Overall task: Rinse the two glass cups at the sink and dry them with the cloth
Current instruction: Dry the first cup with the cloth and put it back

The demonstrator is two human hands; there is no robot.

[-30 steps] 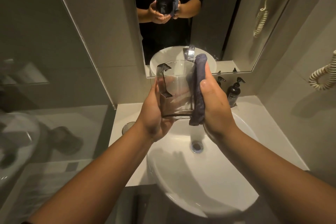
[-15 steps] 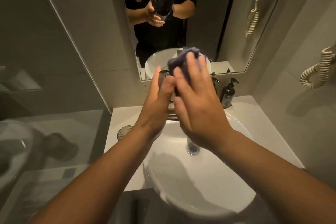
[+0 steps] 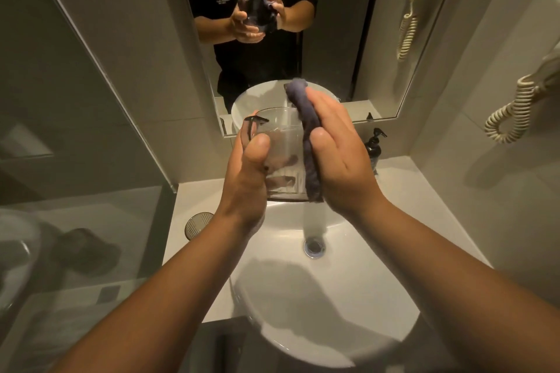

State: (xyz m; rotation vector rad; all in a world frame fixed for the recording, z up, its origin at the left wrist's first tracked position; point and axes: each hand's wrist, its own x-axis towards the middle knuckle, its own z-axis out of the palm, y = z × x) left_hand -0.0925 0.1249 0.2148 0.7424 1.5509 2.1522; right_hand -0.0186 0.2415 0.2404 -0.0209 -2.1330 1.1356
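Note:
A clear glass cup is held upright above the back of the white sink. My left hand grips its left side, thumb on the near wall. My right hand presses a dark blue-grey cloth flat against the cup's right side. The cloth reaches above the rim and down to the base. A second ribbed glass cup stands on the counter left of the sink, behind my left forearm.
A drain sits in the middle of the basin. A dark pump bottle stands at the back right of the counter. A mirror faces me, a glass panel is on the left, and a coiled cord hangs on the right wall.
Half a second ago my right hand covered the front of the cup with the cloth. It has swung back to the cup's right side, and the glass shows again between my hands.

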